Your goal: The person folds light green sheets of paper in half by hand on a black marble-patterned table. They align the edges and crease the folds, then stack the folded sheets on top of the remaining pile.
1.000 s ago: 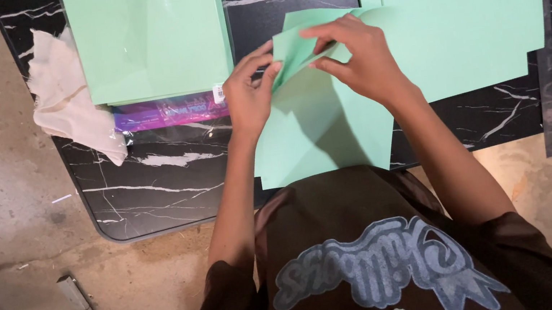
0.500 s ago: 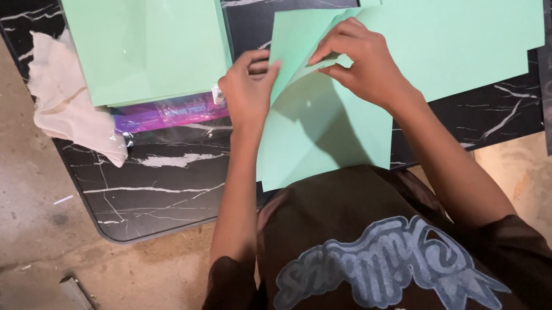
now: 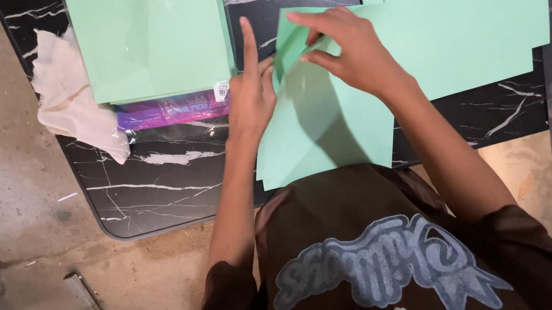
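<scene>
Both hands work one mint-green sheet [image 3: 320, 134] lying on the black marble table [image 3: 150, 188] right before the person. Right hand [image 3: 348, 53] pinches a folded-up corner of it between thumb and fingers; left hand [image 3: 248, 93] presses flat on its left edge, index finger raised. Beside the left hand sits a stack of green paper [image 3: 149, 35] over a purple packet [image 3: 167, 111], with a crumpled cloth [image 3: 71, 98] further out. More green sheets [image 3: 472, 2] run off the top, and the fold itself is hidden under the fingers.
</scene>
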